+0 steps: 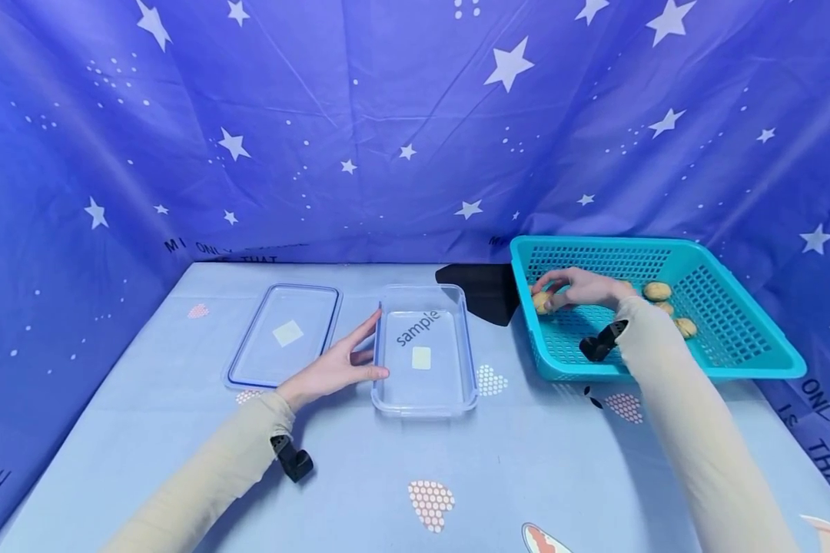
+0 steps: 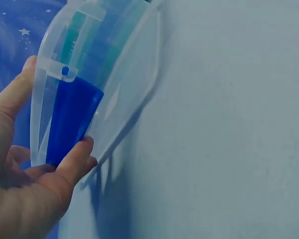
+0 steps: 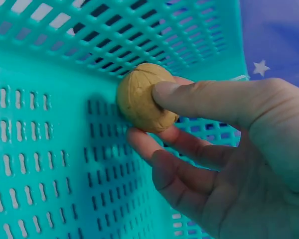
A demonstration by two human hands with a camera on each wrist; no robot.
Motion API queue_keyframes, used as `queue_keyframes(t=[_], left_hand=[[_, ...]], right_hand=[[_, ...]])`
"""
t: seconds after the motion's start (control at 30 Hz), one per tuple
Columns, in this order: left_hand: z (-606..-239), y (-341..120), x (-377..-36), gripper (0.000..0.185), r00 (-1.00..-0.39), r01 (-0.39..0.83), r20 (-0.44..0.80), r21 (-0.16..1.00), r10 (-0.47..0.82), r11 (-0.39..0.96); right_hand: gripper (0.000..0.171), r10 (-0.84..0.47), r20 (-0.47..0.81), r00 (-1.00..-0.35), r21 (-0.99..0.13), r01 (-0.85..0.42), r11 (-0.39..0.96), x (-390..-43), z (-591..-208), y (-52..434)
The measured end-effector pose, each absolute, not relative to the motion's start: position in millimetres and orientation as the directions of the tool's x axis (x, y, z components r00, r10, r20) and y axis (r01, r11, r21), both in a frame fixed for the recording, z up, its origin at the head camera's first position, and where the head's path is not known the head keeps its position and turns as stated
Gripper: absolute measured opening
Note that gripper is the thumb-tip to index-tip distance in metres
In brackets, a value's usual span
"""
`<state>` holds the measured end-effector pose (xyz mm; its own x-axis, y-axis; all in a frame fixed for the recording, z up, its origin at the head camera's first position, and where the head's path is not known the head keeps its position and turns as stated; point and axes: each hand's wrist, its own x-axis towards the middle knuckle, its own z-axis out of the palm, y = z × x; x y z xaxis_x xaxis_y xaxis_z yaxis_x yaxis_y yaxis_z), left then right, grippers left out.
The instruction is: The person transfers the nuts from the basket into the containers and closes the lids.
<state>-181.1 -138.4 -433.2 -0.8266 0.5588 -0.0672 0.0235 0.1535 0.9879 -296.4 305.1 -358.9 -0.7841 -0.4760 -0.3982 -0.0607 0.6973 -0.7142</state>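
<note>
A clear plastic food container (image 1: 422,392) stands uncovered on the table, with a pale label on its floor and the word "sample" across it. My left hand (image 1: 337,364) touches its left wall, fingers and thumb spread; the left wrist view shows the fingertips against the container's side (image 2: 72,114). Inside the left end of the turquoise basket (image 1: 553,367), my right hand (image 1: 581,289) pinches a walnut (image 3: 142,97) between thumb and fingers, near the basket wall. Several other walnuts (image 1: 657,291) lie farther right in the basket, partly hidden by the right arm.
A clear lid (image 1: 304,309) with a blue seal and a pale label lies flat left of the container. Between container and basket is a black patch (image 1: 480,288). A starry blue curtain (image 1: 360,153) encloses the table's back and sides.
</note>
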Motion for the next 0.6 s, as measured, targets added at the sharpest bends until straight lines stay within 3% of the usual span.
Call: queue_keyframes(t=[0.6], left_hand=[[-422.6, -128.0, -168.2, 0.096, -0.878, -0.029, -0.072, 0.995, 0.473, 0.097]], right_hand=[[0.039, -0.447, -0.279, -0.850, -0.686, -0.149, 0.712, -273.5, -330.8, 332.5]])
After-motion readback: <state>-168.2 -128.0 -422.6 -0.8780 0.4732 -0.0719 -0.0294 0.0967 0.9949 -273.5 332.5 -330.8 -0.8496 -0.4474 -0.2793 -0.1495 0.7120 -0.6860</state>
